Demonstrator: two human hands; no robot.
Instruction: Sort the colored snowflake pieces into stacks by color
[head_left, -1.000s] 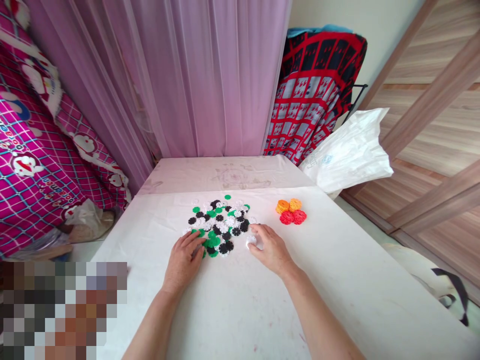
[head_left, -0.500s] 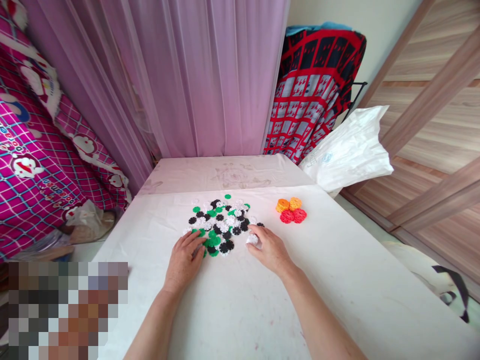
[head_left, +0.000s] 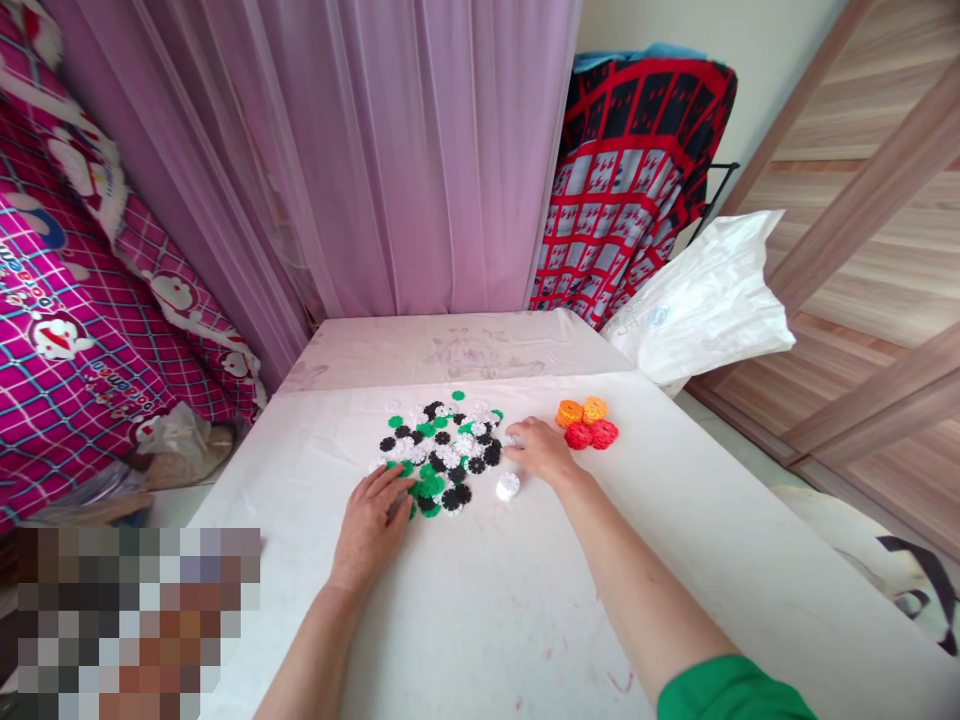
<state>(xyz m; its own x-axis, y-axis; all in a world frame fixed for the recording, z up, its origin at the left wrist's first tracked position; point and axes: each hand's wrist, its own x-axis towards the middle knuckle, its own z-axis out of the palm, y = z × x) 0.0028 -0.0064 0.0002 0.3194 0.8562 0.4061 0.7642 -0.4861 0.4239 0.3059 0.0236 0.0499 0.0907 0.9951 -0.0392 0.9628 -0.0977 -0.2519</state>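
Observation:
A loose pile of notched plastic snowflake discs in green point(head_left: 431, 485), black point(head_left: 476, 465) and white point(head_left: 448, 455) lies on the white cloth. My left hand point(head_left: 375, 515) rests at the pile's near left edge, fingers apart, the tips touching green discs. At the right side of the pile, my right hand point(head_left: 540, 448) has its thumb and fingertips closed round a white snowflake disc point(head_left: 511, 441). A small stack of white snowflake discs point(head_left: 508, 486) stands by itself just below that hand.
To the right stand orange stacks point(head_left: 570, 413) and red stacks point(head_left: 602, 434) of the same discs, close beside my right hand. A white plastic bag point(head_left: 701, 300) leans at the table's far right corner. Purple curtains point(head_left: 420, 150) hang behind the table point(head_left: 465, 620).
My right hand has let go of the white stack, leaving it on the cloth, and has moved up and slightly right to the pile's edge. My left hand stays in place.

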